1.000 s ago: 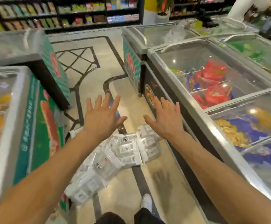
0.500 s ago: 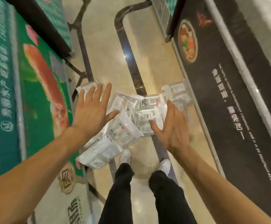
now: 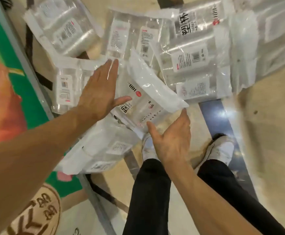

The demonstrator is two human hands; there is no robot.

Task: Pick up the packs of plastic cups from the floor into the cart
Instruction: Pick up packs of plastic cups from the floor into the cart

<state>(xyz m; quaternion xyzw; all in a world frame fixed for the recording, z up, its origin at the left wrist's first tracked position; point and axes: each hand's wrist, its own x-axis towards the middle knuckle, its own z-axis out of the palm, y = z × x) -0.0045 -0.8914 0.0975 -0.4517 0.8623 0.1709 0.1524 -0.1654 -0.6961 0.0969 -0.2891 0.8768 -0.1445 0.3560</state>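
Several clear packs of plastic cups lie heaped on the beige floor. The nearest pack, with a red dot and black print, lies tilted between my hands. My left hand is flat and open against its left side, the thumb on its face. My right hand is open at its lower right corner, fingers spread, palm towards the pack. Other packs lie at upper left, upper right and lower left. No cart is in view.
A freezer cabinet side with green and orange graphics stands close on the left. My legs in black trousers and white shoes stand just below the pile. A dark inlaid floor stripe runs under my feet.
The view has dropped much closer to the floor. Both hands have come down from above the pile and now flank the nearest pack, left hand touching it.
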